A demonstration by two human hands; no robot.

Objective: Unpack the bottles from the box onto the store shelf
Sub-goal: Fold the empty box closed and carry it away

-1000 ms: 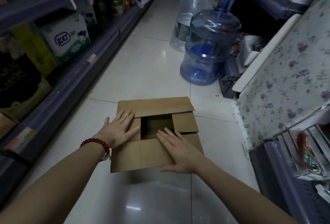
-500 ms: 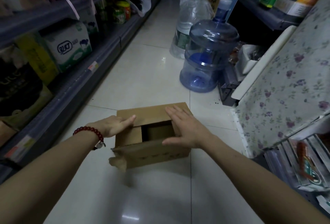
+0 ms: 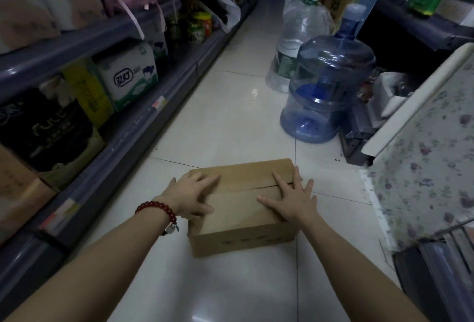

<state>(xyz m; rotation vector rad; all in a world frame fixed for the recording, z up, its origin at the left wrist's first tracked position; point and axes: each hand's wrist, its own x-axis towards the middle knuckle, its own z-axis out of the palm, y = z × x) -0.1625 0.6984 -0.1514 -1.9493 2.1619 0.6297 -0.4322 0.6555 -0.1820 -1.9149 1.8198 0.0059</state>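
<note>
A brown cardboard box (image 3: 241, 219) stands on the white tiled aisle floor, its top flaps folded down flat with a seam across the middle. My left hand (image 3: 192, 193), with a red bead bracelet at the wrist, lies on the box's left top edge, fingers spread. My right hand (image 3: 295, 198) presses flat on the right part of the top flaps, fingers straight and splayed. Whatever is inside the box is hidden; no bottles show.
A grey store shelf (image 3: 123, 137) with tissue packs and cartons runs along the left. A large blue water jug (image 3: 325, 85) and a clear one (image 3: 295, 39) stand ahead on the right. A floral-covered unit (image 3: 423, 155) sits at right.
The box's flaps were open with a dark gap a second ago. Both hands folded them over, and now the top lies shut under my palms.
</note>
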